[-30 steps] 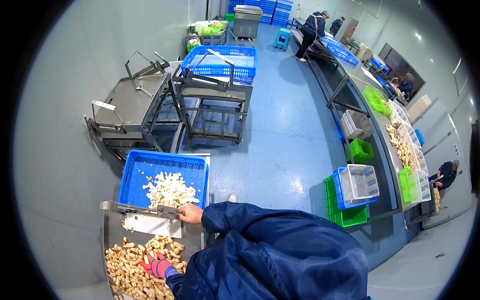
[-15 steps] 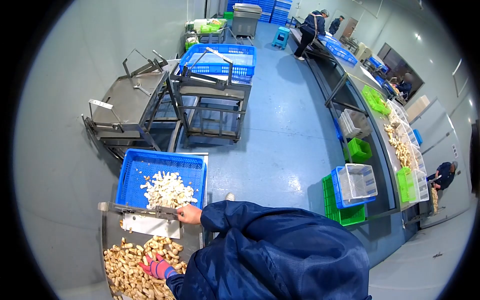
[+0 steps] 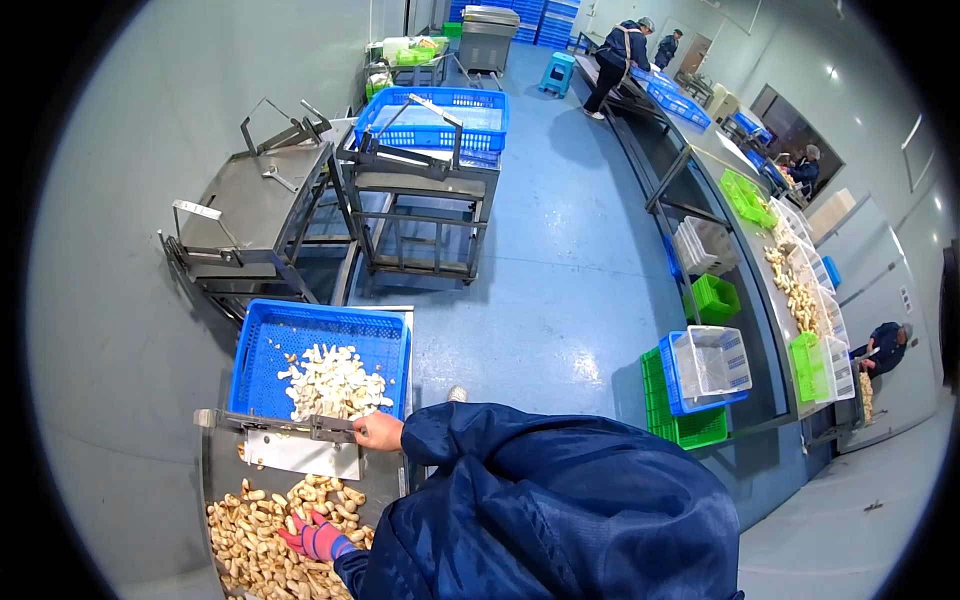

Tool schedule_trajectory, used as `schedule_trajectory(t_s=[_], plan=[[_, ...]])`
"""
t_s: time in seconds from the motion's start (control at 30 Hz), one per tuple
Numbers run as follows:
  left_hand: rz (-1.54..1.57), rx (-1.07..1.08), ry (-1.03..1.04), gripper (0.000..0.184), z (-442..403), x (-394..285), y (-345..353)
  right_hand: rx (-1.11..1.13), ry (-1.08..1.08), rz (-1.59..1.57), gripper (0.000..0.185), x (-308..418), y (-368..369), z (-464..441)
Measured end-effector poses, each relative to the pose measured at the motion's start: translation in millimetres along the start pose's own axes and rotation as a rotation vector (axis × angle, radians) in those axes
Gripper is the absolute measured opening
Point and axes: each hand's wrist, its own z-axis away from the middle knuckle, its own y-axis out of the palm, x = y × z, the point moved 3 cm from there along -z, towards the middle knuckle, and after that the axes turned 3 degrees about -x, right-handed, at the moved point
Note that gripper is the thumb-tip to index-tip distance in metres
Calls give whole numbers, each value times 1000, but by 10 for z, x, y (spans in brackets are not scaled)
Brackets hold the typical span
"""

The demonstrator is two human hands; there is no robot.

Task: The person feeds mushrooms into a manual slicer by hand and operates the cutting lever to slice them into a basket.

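Observation:
My right hand (image 3: 378,430), bare, is wrapped round the handle of a hinged cutting blade (image 3: 330,427). The blade lies across the steel worktop, its far end at the left edge. Below it, my left hand (image 3: 318,538) wears a pink and blue striped glove and rests on a heap of small tan mushrooms (image 3: 260,540). Its fingers are apart among the mushrooms; whether one is gripped is too small to tell. A white board (image 3: 300,455) lies just under the blade. Beyond it, a blue basket (image 3: 265,340) holds a pile of white cut pieces (image 3: 335,382).
Two metal stands with similar blades (image 3: 250,215) are ahead, one bearing a blue crate (image 3: 435,110). A long table (image 3: 740,220) on the right carries mushrooms and baskets, with stacked crates (image 3: 690,430) under it. Several co-workers stand farther off, including one person (image 3: 625,50) at the far table.
The view has shifted very slightly. My right hand stays on the blade handle and my left hand stays on the mushroom heap. The co-worker at the far right has raised their head a little.

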Motion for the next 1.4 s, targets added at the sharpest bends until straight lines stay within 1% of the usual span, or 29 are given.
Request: schedule_trajectory(t_s=[0.4, 0.6, 0.83, 1.03, 1.13, 1.23, 1.3, 1.4], plan=[[-5, -33, 29, 41, 15, -11, -25, -19, 2, -14, 21, 3, 1, -1], [0, 48, -23, 41, -3, -88, -154, -29, 10, -4, 21, 4, 8, 2], [13, 19, -16, 41, 7, -75, -129, -14, 40, 19, 22, 4, 15, -6], [9, 15, -19, 41, 8, -73, -133, -57, 15, 2, 23, -35, 50, -4], [16, 21, -25, 41, 1, -69, -132, -93, -4, 1, 19, -33, 54, -3], [18, 32, -42, 40, 2, -104, -181, -62, -18, 19, 19, -24, 30, 1], [13, 35, -46, 40, 2, -121, -213, -81, -14, 7, 20, -2, 16, 18], [27, -6, -19, 40, 9, -82, -156, -82, 8, -28, 22, -4, 27, 21]])
